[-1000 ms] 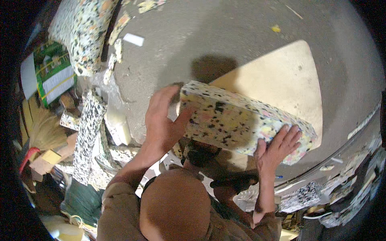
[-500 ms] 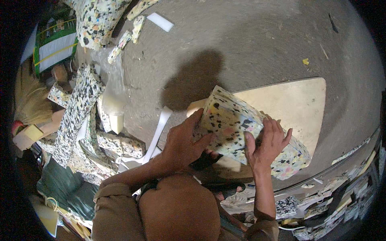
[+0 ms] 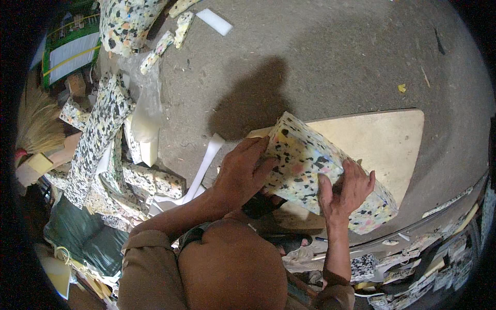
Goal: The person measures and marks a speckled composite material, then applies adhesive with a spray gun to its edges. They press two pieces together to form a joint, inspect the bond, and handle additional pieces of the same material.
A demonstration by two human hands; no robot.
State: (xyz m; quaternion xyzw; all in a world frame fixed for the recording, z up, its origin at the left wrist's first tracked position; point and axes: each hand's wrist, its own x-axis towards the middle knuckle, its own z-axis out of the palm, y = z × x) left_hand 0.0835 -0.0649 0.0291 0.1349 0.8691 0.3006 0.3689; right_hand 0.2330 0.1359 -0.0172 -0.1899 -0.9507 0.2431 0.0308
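A long block of speckled foam (image 3: pixel 305 160), cream with black, pink and yellow flecks, lies slanted over a pale wooden board (image 3: pixel 385 137). My left hand (image 3: pixel 243 168) grips its left end, thumb against the near part and fingers partly hidden at the far edge. Farther along, my right hand (image 3: pixel 346 191) clasps the block from above, with the thumb apart from the fingers. The block hides part of the board. Its underside is out of sight.
Speckled foam offcuts (image 3: pixel 98 134) pile up at the left beside a straw broom (image 3: pixel 39 124) and a clear plastic bag (image 3: pixel 147 113). A white foam strip (image 3: pixel 206 160) lies near my left forearm. More foam scraps (image 3: pixel 364 266) line the lower right. A white piece (image 3: pixel 214 21) rests on the floor.
The whole view has shifted slightly, so floor items sit a little differently. Both hands keep their hold on the foam block, which stays in nearly the same pose.
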